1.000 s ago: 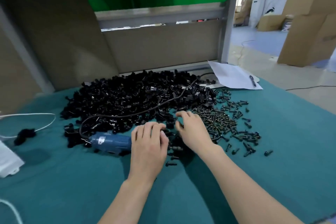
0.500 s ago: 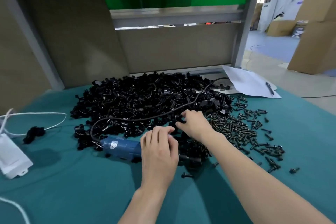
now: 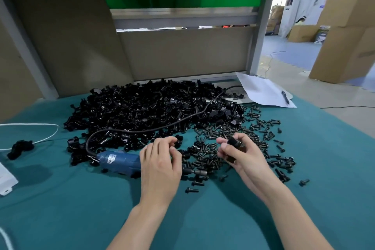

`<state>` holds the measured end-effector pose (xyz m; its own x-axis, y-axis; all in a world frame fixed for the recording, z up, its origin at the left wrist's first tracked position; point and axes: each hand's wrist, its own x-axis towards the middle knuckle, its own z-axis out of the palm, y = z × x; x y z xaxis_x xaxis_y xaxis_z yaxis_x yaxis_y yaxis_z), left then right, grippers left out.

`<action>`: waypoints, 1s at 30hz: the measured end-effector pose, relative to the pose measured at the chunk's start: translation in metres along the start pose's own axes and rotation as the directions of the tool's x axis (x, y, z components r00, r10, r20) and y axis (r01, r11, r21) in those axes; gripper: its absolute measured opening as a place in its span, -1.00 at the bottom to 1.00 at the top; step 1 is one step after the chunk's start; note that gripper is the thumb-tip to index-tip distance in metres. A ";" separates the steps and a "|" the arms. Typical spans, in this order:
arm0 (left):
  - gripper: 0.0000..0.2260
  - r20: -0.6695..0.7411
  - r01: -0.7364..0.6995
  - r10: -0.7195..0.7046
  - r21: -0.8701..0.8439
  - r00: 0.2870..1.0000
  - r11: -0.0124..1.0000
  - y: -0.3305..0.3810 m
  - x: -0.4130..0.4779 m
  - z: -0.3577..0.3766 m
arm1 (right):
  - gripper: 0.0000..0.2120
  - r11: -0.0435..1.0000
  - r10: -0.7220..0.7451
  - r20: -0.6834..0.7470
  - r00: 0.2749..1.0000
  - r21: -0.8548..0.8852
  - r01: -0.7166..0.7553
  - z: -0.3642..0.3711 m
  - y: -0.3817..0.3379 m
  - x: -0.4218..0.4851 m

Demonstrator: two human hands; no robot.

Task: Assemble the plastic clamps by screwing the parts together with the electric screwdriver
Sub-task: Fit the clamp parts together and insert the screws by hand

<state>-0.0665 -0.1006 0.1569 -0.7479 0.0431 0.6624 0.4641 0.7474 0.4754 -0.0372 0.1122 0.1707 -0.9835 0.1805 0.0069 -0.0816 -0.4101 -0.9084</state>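
A big heap of black plastic clamp parts (image 3: 146,107) lies on the teal table cover (image 3: 81,209), with a spread of black screws (image 3: 261,128) to its right. The blue electric screwdriver (image 3: 119,161) lies flat in front of the heap, its metal tip (image 3: 199,172) pointing right and its black cable (image 3: 182,120) running back over the heap. My left hand (image 3: 160,166) hovers over the screwdriver's front end and pinches a clamp part (image 3: 178,141) with index finger and thumb. My right hand (image 3: 243,158) holds a black clamp part (image 3: 233,143) just above the screws.
A white sheet (image 3: 261,91) with a pen (image 3: 285,97) lies at the back right. At the far left are a white cord (image 3: 30,125), a white box (image 3: 5,178) and a lone black piece (image 3: 20,146). Cardboard panels wall the back; the table drops off on the right.
My right hand has come back from the heap toward the screws, lifting a clamp part. My left hand's fingers have curled and slid forward off the screwdriver body to a part.
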 end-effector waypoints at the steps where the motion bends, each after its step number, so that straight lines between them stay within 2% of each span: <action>1: -0.86 0.010 0.022 -0.022 0.005 1.000 1.000 0.000 0.001 -0.002 | -0.76 0.999 0.002 -0.008 1.000 -0.042 -0.003 0.001 0.002 0.000; 5: -0.75 0.060 0.170 -0.172 0.042 0.983 0.985 -0.003 0.027 -0.008 | -0.82 0.990 -0.005 -0.020 1.000 -0.138 0.002 0.003 0.006 0.000; 7: -0.73 0.196 0.160 -0.195 0.179 0.961 0.971 -0.007 0.048 -0.004 | -0.68 0.995 0.007 -0.002 1.000 -0.099 -0.007 0.004 0.006 0.000; 8: -0.73 0.310 0.139 -0.216 0.253 0.926 0.957 -0.009 0.060 0.000 | -0.61 0.998 0.022 0.010 1.000 -0.067 -0.021 0.005 0.006 0.000; 10: -0.69 0.526 0.070 -0.275 0.376 0.805 0.924 -0.009 0.082 0.009 | -0.53 0.998 0.061 0.034 0.998 -0.007 -0.060 0.005 0.006 0.001; 12: -0.69 0.645 0.016 -0.326 0.438 0.691 0.899 -0.008 0.094 0.020 | -0.53 0.995 0.094 0.059 0.994 0.030 -0.096 0.005 0.006 0.000; 14: -0.73 0.687 -0.034 -0.346 0.475 0.639 0.879 -0.005 0.098 0.030 | -0.54 0.994 0.101 0.085 0.991 0.032 -0.104 0.004 0.007 -0.001; 17: -0.77 0.705 -0.056 -0.335 0.469 0.626 0.882 -0.003 0.098 0.038 | -0.47 0.997 0.073 0.072 0.995 -0.042 -0.071 0.007 0.006 -0.003; 19: -0.72 0.704 0.052 -0.287 0.335 0.650 0.941 0.000 0.096 0.032 | -0.42 0.996 0.057 0.044 0.997 -0.071 -0.053 0.009 0.005 -0.004; 21: -0.79 0.647 0.265 -0.221 0.030 0.730 0.964 0.006 0.086 0.020 | -0.37 0.998 0.051 0.036 0.998 -0.045 -0.049 0.010 0.004 -0.006; 22: -0.82 0.604 0.376 -0.209 -0.163 0.769 0.912 0.011 0.077 0.015 | -0.35 0.999 0.052 0.043 0.998 -0.008 -0.052 0.010 0.005 -0.008; 23: -0.84 0.568 0.476 -0.212 -0.368 0.795 0.799 0.015 0.066 0.010 | -0.36 0.998 0.057 0.054 0.997 0.035 -0.059 0.010 0.007 -0.011; 24: -0.85 0.550 0.544 -0.219 -0.543 0.806 0.639 0.018 0.053 0.006 | -0.39 0.995 0.063 0.070 0.996 0.076 -0.068 0.010 0.009 -0.013; 26: -0.84 0.535 0.578 -0.220 -0.740 0.816 0.343 0.025 0.028 -0.001 | -0.51 0.984 0.070 0.110 0.991 0.155 -0.087 0.013 0.014 -0.019; 27: -0.83 0.529 0.571 -0.218 -0.781 0.820 0.254 0.028 0.018 -0.004 | -0.58 0.979 0.076 0.125 0.989 0.179 -0.098 0.015 0.016 -0.021; 28: -0.82 0.523 0.563 -0.218 -0.800 0.824 0.207 0.029 0.011 -0.005 | -0.62 0.977 0.085 0.132 0.988 0.184 -0.109 0.017 0.018 -0.023; 30: -0.84 0.507 0.550 -0.231 -0.812 0.830 0.194 0.031 0.005 -0.006 | -0.62 0.981 0.103 0.128 0.986 0.152 -0.122 0.023 0.021 -0.026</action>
<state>-0.0524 -0.0813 0.1785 -0.9689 0.1993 0.1466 0.0643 -0.3694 0.9271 -0.0173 0.0780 0.1613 -0.9992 0.0215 -0.0334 0.0156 -0.5603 -0.8282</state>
